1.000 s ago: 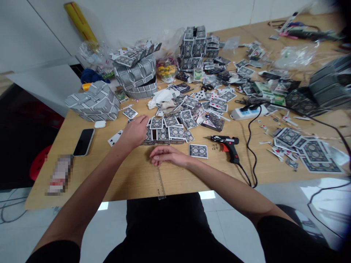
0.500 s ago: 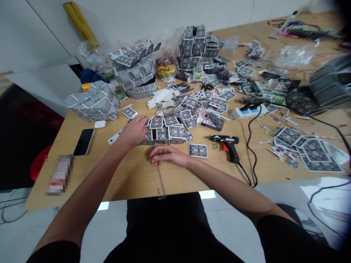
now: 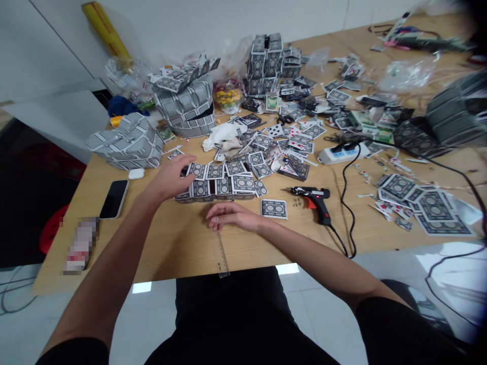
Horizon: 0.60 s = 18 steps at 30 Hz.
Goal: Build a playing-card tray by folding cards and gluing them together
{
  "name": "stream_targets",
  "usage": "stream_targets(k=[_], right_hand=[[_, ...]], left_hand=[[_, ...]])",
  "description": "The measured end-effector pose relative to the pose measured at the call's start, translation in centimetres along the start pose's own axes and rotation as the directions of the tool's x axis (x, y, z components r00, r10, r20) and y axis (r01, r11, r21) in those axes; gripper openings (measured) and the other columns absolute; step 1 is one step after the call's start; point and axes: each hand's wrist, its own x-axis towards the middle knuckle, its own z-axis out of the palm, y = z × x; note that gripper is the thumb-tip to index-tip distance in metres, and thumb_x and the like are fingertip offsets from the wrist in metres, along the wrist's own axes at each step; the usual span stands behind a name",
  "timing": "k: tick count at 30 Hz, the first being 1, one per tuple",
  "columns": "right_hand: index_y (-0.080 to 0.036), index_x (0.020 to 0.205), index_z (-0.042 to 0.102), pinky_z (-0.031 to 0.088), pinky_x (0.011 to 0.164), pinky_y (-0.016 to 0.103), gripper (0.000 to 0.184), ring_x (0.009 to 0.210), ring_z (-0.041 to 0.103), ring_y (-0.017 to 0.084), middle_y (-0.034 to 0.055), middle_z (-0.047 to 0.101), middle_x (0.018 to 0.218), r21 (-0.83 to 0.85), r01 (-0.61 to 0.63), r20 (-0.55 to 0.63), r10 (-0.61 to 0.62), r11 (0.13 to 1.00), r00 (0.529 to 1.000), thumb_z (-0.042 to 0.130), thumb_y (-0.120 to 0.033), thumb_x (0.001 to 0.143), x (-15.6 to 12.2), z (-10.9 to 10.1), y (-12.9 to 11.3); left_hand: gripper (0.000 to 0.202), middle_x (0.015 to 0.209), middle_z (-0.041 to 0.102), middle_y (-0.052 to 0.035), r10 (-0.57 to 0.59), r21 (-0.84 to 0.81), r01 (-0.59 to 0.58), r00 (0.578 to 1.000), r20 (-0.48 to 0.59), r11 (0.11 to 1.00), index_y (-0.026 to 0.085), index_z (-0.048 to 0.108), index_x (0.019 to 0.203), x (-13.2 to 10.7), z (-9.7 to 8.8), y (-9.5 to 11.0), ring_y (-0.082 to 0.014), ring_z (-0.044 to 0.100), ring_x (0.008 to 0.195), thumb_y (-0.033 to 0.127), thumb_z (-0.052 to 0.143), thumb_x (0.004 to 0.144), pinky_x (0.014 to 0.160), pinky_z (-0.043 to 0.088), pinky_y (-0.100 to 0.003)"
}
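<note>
My left hand (image 3: 169,178) is spread open just above the left end of a low row of card-built boxes (image 3: 216,185), and I cannot see it touching them. My right hand (image 3: 230,215) lies relaxed on the wooden table, its fingertips over the top end of a clear plastic ruler (image 3: 221,253). Nothing shows in its grip. A single patterned playing card (image 3: 274,208) lies flat to the right of that hand. Part of the card row is hidden behind my left hand.
A hot glue gun (image 3: 312,200) with a black cord and a power strip (image 3: 342,153) sit to the right. A phone (image 3: 113,199) lies at left. Large card-built structures (image 3: 127,144), cut cards, tissue (image 3: 222,136) and scissors (image 3: 284,119) crowd the table.
My left hand has lifted and moved left from the row of cards, opening its fingers and showing more of the row. My right hand has stayed in place, and the view has shifted slightly.
</note>
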Motion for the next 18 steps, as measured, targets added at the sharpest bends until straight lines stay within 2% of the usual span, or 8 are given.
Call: stream_targets(k=[4,6,8,10,13,18], right_hand=[[-0.017,0.106,0.076,0.059,0.078,0.032,0.037,0.083,0.073,0.017,0.0069,0.079,0.096,-0.005,0.003,0.004,-0.003,1.000,1.000,0.092,-0.042,0.084,0.0,0.0,0.0],[-0.017,0.106,0.075,0.059,0.078,0.032,0.037,0.083,0.073,0.017,0.0069,0.079,0.096,0.003,0.000,0.003,0.000,1.000,1.000,0.092,-0.042,0.083,0.0,-0.1,0.1],[-0.017,0.106,0.075,0.059,0.078,0.032,0.037,0.083,0.073,0.017,0.0067,0.079,0.096,0.006,-0.003,0.002,0.003,1.000,1.000,0.092,-0.042,0.083,0.0,-0.1,0.1],[-0.017,0.106,0.076,0.059,0.079,0.032,0.037,0.083,0.073,0.017,0.0066,0.079,0.096,-0.001,-0.003,0.001,0.003,1.000,1.000,0.092,-0.042,0.084,0.0,-0.1,0.2],[-0.018,0.107,0.076,0.059,0.080,0.033,0.037,0.084,0.073,0.017,0.0065,0.079,0.096,-0.010,-0.002,0.006,0.002,1.000,1.000,0.091,-0.042,0.084,0.0,-0.2,0.1],[-0.017,0.107,0.075,0.059,0.080,0.033,0.036,0.084,0.073,0.017,0.0061,0.079,0.095,-0.006,0.006,0.019,-0.006,1.000,1.000,0.090,-0.042,0.085,0.1,-0.2,0.1]], left_hand=[[0.046,0.129,0.077,-0.0124,-0.101,-0.021,0.099,0.992,-0.075,0.995,0.016,0.076,0.129,0.3,-0.1,0.2,-0.0284,0.071,0.117,0.041,0.051,0.099,0.110,0.054,-0.043],[0.044,0.113,0.079,-0.0108,-0.162,-0.030,0.160,0.981,-0.108,0.987,0.016,0.077,0.125,0.3,0.2,0.4,-0.0257,0.072,0.101,0.041,0.051,0.100,0.100,0.057,-0.040],[0.041,0.104,0.079,-0.0087,-0.200,-0.033,0.197,0.971,-0.128,0.980,0.018,0.077,0.125,0.4,0.5,0.4,-0.0248,0.071,0.094,0.036,0.051,0.100,0.095,0.058,-0.039],[0.041,0.106,0.078,-0.0092,-0.177,-0.001,0.179,0.974,-0.140,0.984,0.019,0.078,0.125,0.5,0.8,0.2,-0.0264,0.071,0.100,0.025,0.047,0.098,0.097,0.057,-0.041],[0.049,0.122,0.075,-0.0128,-0.059,0.096,0.071,0.991,-0.121,0.993,0.019,0.079,0.125,0.6,1.0,-0.3,-0.0293,0.068,0.118,0.012,0.044,0.091,0.108,0.053,-0.046],[0.044,0.130,0.075,-0.0133,0.037,0.164,-0.033,0.999,-0.021,0.986,0.021,0.081,0.124,0.9,1.1,-1.1,-0.0325,0.065,0.127,0.019,0.047,0.097,0.116,0.048,-0.052]])
